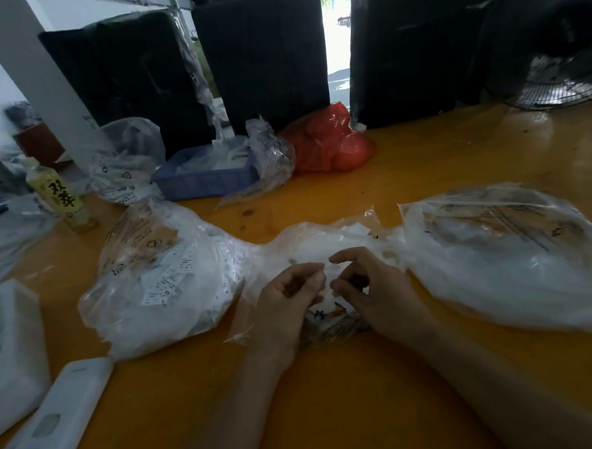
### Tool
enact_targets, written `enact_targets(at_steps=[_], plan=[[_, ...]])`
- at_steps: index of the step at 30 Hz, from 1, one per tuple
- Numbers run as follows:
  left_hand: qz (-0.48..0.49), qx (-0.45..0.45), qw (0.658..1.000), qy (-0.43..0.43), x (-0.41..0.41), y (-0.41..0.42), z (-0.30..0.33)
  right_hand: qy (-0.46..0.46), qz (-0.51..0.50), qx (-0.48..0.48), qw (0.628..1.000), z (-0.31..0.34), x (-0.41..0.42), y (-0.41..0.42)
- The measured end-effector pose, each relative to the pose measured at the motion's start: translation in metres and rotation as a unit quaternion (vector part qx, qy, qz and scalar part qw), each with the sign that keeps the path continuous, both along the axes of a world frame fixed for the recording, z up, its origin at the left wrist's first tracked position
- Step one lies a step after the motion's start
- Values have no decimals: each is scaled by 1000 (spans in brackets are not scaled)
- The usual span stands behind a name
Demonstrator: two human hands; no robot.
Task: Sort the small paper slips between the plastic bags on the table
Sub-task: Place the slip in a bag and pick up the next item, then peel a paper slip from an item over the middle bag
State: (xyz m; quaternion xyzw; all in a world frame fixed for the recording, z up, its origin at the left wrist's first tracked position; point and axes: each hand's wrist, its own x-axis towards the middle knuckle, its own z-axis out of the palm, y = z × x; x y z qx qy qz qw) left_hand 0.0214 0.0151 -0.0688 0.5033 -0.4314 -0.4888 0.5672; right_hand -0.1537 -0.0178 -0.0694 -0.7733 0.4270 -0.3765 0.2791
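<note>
Both hands work over the middle plastic bag (pixel 326 246), which lies open on the yellow table (pixel 422 169) between a left bag (pixel 160 283) and a right bag (pixel 502 261). Left hand (pixel 285 300) has fingers curled with thumb and forefinger pinching a small white paper slip (pixel 319 274) at the bag mouth. Right hand (pixel 370 289) is also curled, fingertips meeting at the same slips; it seems to pinch one, though blur hides exactly what it has. Likely reason for the paired pinch: slips are thin and stick together, so two hands peel one from the heap. Loose slips fill the middle bag; printed size labels show through the left bag, suggesting sorted batches sit either side within easy reach. Judged step: separating and reading one slip before dropping it in a side bag. Farther back: blue tray (pixel 203 181), red bag (pixel 328 143), bottle (pixel 63 198), a fan (pixel 554 83).
</note>
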Motion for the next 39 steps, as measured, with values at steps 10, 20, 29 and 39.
enact_targets(at_steps=[10,20,29,39], plan=[[7,-2,998,54,-2,0,6,-49,-30,14,998,5,1,2],[13,9,980,200,4,1,16,185,-133,-42,973,-10,-17,-19],[5,33,988,153,6,4,18,282,-135,-44,949,-9,-8,-16],[17,28,989,141,-1,3,11,314,-145,-78,935,-4,-3,-12]])
